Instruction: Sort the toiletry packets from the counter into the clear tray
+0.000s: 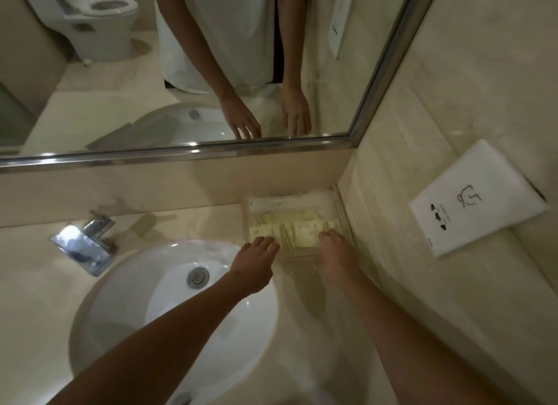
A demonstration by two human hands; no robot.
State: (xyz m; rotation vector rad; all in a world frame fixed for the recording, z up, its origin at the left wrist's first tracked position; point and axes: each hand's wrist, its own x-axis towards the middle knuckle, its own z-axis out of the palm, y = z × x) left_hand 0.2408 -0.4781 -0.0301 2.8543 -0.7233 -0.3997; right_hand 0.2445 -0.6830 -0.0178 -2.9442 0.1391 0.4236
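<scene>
A clear tray [342, 211] sits in the back right corner of the counter, against the side wall. Several pale yellow toiletry packets [305, 231] lie flat inside it, with a white one along the far wall. My left hand [255, 262] reaches over the tray's near left corner, its fingertips touching the packets there. At the near right of the tray, my right hand [336, 250] has its fingertips resting on a packet. Whether either hand pinches a packet is hidden by the fingers.
A white round sink [126, 308] with a chrome drain lies left of the tray, and a chrome tap [86, 243] stands behind it. A mirror [181, 72] runs along the back wall. A white socket plate [474, 199] is mounted on the right wall.
</scene>
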